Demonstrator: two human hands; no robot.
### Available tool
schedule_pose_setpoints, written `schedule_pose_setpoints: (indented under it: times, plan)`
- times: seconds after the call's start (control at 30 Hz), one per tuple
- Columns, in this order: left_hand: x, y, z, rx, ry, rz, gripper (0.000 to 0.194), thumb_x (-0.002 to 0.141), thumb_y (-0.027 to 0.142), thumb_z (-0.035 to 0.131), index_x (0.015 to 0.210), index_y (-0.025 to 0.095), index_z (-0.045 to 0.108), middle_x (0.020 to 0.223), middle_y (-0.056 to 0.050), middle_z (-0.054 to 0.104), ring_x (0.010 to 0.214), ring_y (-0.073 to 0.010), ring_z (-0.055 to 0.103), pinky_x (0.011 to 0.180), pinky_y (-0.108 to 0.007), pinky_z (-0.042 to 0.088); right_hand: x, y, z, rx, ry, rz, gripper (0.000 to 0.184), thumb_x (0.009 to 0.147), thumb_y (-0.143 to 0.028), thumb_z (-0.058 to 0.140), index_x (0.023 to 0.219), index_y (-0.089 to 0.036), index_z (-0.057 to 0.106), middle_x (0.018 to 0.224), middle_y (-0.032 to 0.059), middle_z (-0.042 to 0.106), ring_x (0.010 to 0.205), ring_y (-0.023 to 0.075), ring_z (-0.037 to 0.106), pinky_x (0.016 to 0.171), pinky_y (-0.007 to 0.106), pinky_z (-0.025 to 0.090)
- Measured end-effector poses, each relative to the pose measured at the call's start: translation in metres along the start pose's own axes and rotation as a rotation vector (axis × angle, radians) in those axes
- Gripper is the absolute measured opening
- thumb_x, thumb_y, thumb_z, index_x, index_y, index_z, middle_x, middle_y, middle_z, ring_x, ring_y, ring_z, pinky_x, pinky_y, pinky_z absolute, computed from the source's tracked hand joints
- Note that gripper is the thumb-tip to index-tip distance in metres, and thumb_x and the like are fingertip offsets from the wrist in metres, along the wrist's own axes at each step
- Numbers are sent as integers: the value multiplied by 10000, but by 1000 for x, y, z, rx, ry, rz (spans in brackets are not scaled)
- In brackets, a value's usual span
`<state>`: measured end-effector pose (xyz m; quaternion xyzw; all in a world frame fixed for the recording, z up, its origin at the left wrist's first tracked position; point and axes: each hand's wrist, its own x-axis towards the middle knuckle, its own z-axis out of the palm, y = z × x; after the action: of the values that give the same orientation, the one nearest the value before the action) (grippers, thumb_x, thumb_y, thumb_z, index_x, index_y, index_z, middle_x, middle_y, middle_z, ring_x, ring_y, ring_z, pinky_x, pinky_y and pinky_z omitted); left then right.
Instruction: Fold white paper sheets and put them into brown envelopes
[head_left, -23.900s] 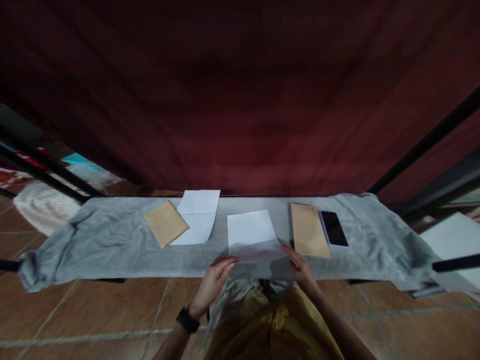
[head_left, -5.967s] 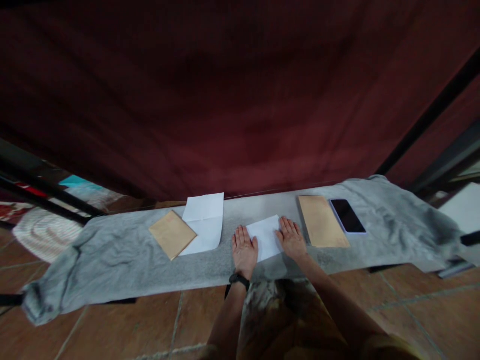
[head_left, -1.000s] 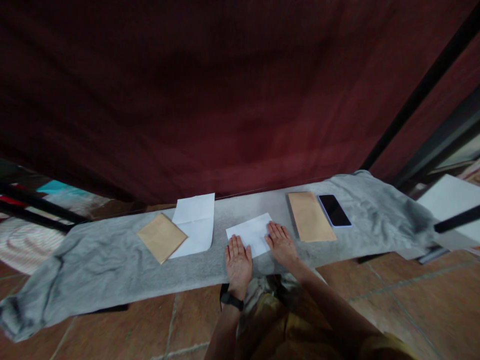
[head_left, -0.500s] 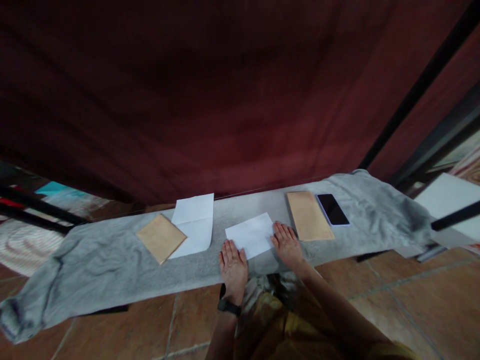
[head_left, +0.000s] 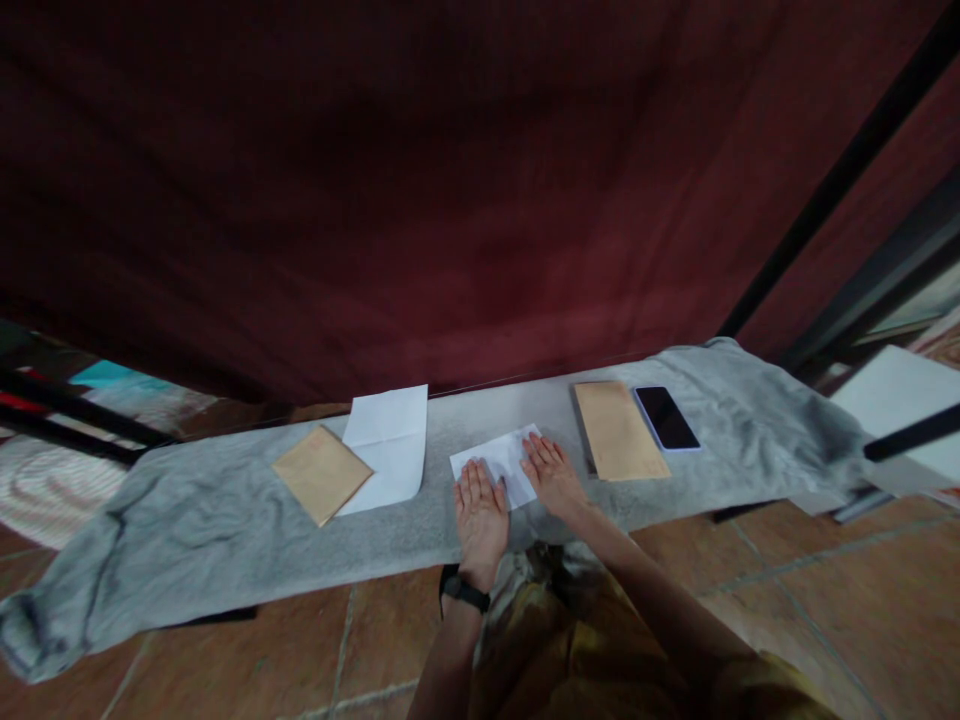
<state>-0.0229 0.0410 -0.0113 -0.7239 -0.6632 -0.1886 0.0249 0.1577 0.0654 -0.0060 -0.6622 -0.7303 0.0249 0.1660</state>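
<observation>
A folded white sheet of paper (head_left: 501,462) lies tilted on the grey cloth (head_left: 300,555) in front of me. My left hand (head_left: 481,512) rests flat on its left part, fingers stretched out, a black watch on the wrist. Flat on the right part is my right hand (head_left: 553,478), its fingers extended too. Both palms cover portions of the paper's near side. To the left, a brown envelope (head_left: 322,474) overlaps a creased white sheet (head_left: 388,440). On the right, a second brown envelope (head_left: 621,432) lies beside a phone (head_left: 667,418) with a dark screen.
The grey cloth drapes over a narrow bench-like surface. A dark red curtain (head_left: 480,250) hangs behind it. Black bars (head_left: 832,180) stand at the sides. White boards or sheets (head_left: 907,410) are at the far right. Tiled floor (head_left: 300,660) shows below.
Earlier the paper was a larger sheet held at its near edge; now it is folded smaller. In the last half second both hands have moved inward from its edges onto the paper.
</observation>
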Motion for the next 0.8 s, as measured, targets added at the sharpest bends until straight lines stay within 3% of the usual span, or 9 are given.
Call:
schedule_pose_setpoints:
  times: [0.17, 0.3, 0.57, 0.8]
  plan:
    - [17, 17, 8, -2, -114, 125, 551, 1032, 281, 313, 1529, 71, 425, 1599, -173, 416, 1520, -263, 332, 1252, -483, 278, 14, -21, 7, 31, -59, -107, 511, 1083, -305, 255, 1488, -142, 522, 1575, 110, 466, 1451, 240, 444, 1222, 423, 306]
    - [26, 19, 15, 1, -189, 141, 556, 1004, 206, 308, 1525, 50, 423, 1591, -185, 421, 1516, -272, 337, 1242, -491, 298, 19, -26, 17, 21, -85, -141, 474, 1084, -297, 296, 1471, -174, 541, 1564, 101, 484, 1454, 234, 438, 1224, 456, 302]
    - [36, 11, 22, 19, -151, 136, 570, 995, 202, 306, 1535, 53, 408, 1613, -185, 375, 1529, -268, 309, 1251, -493, 266, 27, -26, 21, 12, -75, -139, 456, 1082, -345, 340, 1484, -239, 528, 1588, 64, 452, 1460, 261, 424, 1227, 510, 267]
    - [45, 4, 24, 42, -131, 72, 578, 1016, 267, 296, 1536, 35, 398, 1599, -197, 396, 1521, -266, 329, 1249, -490, 260, 37, -25, 27, -15, -49, -45, 471, 1078, -362, 353, 1504, -227, 504, 1599, 69, 434, 1461, 257, 423, 1221, 475, 275]
